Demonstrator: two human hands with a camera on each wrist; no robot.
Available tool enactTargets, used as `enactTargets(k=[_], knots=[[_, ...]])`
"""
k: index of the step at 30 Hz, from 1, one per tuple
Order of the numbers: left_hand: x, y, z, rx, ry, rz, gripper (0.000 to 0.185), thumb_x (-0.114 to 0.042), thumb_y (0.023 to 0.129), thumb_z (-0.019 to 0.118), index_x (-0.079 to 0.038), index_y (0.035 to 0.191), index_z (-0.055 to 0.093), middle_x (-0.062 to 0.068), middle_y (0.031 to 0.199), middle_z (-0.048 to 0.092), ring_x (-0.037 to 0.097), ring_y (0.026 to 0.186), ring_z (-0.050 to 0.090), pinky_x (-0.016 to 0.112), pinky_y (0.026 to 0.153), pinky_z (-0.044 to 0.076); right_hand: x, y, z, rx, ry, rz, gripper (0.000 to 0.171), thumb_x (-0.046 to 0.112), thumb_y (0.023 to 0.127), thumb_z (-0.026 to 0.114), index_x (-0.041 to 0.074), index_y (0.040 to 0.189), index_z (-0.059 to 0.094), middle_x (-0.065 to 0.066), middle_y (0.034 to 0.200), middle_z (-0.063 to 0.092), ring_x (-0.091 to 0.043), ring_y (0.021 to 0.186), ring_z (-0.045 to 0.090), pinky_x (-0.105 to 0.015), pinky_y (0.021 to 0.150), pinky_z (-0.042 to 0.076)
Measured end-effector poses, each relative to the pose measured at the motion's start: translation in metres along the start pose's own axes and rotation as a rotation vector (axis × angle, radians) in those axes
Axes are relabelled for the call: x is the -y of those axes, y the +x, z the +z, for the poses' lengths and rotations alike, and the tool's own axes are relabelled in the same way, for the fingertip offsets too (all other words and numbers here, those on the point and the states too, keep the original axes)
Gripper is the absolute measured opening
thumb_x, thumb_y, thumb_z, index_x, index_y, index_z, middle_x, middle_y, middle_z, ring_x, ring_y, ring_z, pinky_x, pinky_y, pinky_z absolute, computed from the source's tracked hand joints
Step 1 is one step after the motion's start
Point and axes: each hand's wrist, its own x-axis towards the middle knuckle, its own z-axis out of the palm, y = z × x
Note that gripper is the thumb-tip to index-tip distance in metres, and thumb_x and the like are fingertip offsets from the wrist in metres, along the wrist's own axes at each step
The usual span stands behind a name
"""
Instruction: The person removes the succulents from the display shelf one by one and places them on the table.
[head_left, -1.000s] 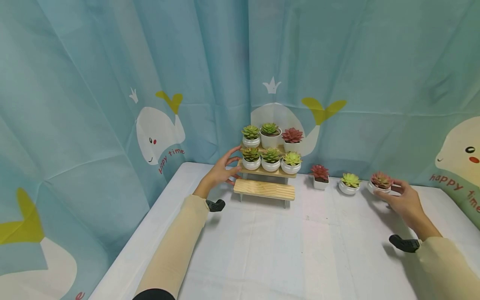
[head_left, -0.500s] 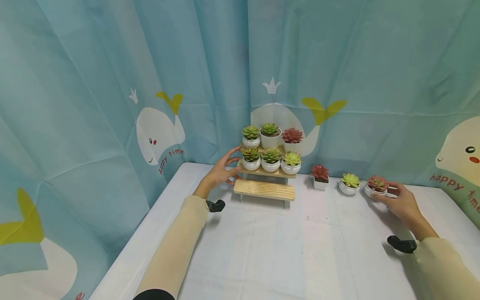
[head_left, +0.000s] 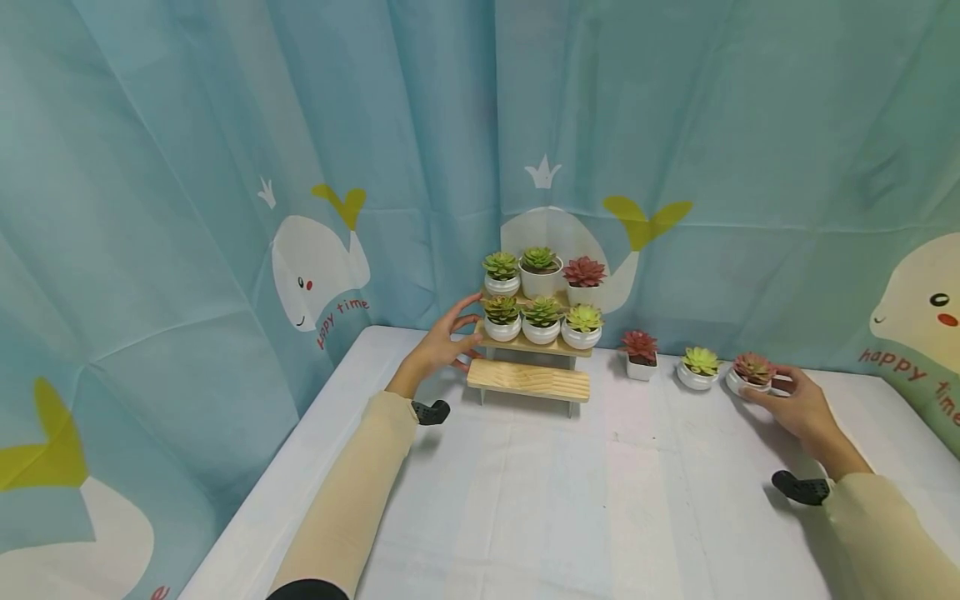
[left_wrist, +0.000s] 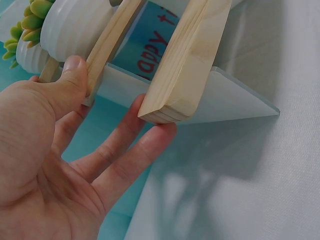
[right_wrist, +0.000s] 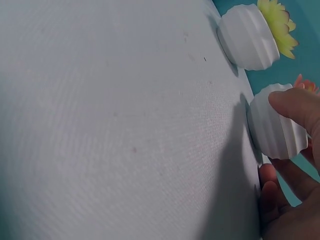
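A three-tier wooden plant stand (head_left: 528, 379) stands at the back middle in the head view. Its top and middle tiers bear several potted succulents; the lowest tier is bare. My left hand (head_left: 442, 340) touches the stand's left end with fingers spread. In the left wrist view its thumb (left_wrist: 75, 75) lies against the middle board and two fingertips meet the end of the lowest board (left_wrist: 185, 65). My right hand (head_left: 806, 408) holds a pink succulent in a white ribbed pot (head_left: 750, 377) at the back right, thumb on the pot's side in the right wrist view.
Left of the held pot, a yellow-green succulent (head_left: 699, 368) and a dark red one in a square pot (head_left: 640, 354) stand in a row near the table's back edge. A blue whale-print curtain (head_left: 420, 125) hangs behind the white-covered table (head_left: 540, 500).
My right hand has shifted a little left with the pink succulent, bringing it closer to the yellow-green one. My left hand stays at the stand.
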Motion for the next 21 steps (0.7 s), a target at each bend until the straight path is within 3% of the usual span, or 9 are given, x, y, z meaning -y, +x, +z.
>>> enactTargets(k=[7,21], knots=[[0.0011,0.0000,-0.0010,-0.001,0.007,0.007,0.076,-0.022,0.103,0.065,-0.043,0.163,0.022,0.013,0.165,0.032,0.046,0.093,0.071,0.059,0.074,0.061,-0.0006,0.0008,-0.0002,0.012,-0.002,-0.023,0.094,0.046,0.100,0.065,-0.017,0.152,0.017,-0.048,0.150,0.025,-0.062,0.134,0.034,-0.068,0.101,0.039],[0.0026,0.0013,-0.0011,-0.003,0.013,0.010,0.076,-0.024,0.103,0.065,-0.043,0.163,0.023,0.015,0.165,0.031,0.046,0.093,0.071,0.057,0.073,0.061,-0.0006,0.0007,-0.0019,0.035,-0.003,0.028,0.099,0.049,0.101,0.063,-0.015,0.155,0.011,-0.046,0.153,0.019,-0.064,0.138,0.025,-0.072,0.108,0.031]])
